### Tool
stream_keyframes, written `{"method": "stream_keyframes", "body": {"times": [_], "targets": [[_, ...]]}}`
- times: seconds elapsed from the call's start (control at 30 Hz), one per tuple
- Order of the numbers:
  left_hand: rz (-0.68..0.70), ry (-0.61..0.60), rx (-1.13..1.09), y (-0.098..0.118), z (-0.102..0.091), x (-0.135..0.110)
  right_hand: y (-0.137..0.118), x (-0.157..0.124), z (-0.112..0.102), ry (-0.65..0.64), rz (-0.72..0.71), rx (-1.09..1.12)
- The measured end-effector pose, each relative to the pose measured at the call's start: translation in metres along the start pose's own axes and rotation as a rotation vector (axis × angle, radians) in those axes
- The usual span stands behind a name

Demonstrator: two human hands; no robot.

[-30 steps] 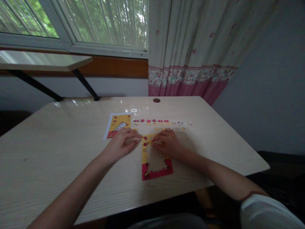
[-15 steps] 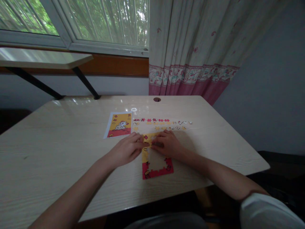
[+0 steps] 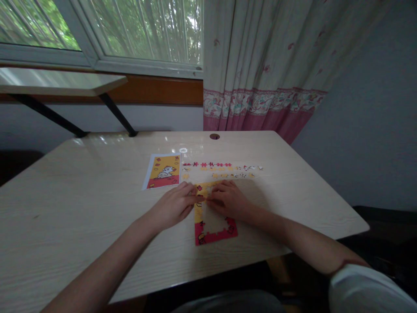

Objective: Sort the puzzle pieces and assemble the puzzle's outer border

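Observation:
A jigsaw puzzle (image 3: 215, 237) lies on the table in front of me, its yellow and red border joined around an open middle. My left hand (image 3: 177, 201) rests at its upper left side, fingers curled and pressed together, index fingertip on the border's inner edge. From the other side my right hand (image 3: 230, 198) reaches over the upper right part, thumb and fingers pinched together. The fingertips of both hands meet at a small yellow puzzle piece, mostly hidden by them. The right hand also covers much of the border's right side.
Behind the puzzle, loose pieces lie in rows: red pieces (image 3: 211, 164) farthest back, yellow and white pieces (image 3: 249, 168) nearer. A printed reference picture (image 3: 163, 171) of a white animal lies left of them. The table (image 3: 97, 208) backs onto a window and a curtain (image 3: 260, 102).
Both hands stay at almost the same place. The right fingers have shifted slightly down and closer in, so less of the yellow piece shows between the fingertips.

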State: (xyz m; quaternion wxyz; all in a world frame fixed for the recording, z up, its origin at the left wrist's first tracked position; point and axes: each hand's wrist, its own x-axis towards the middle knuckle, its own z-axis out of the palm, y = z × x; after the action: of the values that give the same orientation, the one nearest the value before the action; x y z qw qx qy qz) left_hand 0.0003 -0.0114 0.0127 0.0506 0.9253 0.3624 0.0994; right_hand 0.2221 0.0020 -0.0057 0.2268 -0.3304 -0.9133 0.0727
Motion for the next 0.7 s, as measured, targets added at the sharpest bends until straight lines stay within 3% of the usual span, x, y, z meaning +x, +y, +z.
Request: {"method": "stream_keyframes", "body": {"times": [0.7], "targets": [[0.014, 0.022, -0.023, -0.0013, 0.0012, 0.0002, 0.0021, -0.0007, -0.0010, -0.036, -0.024, 0.058]]}}
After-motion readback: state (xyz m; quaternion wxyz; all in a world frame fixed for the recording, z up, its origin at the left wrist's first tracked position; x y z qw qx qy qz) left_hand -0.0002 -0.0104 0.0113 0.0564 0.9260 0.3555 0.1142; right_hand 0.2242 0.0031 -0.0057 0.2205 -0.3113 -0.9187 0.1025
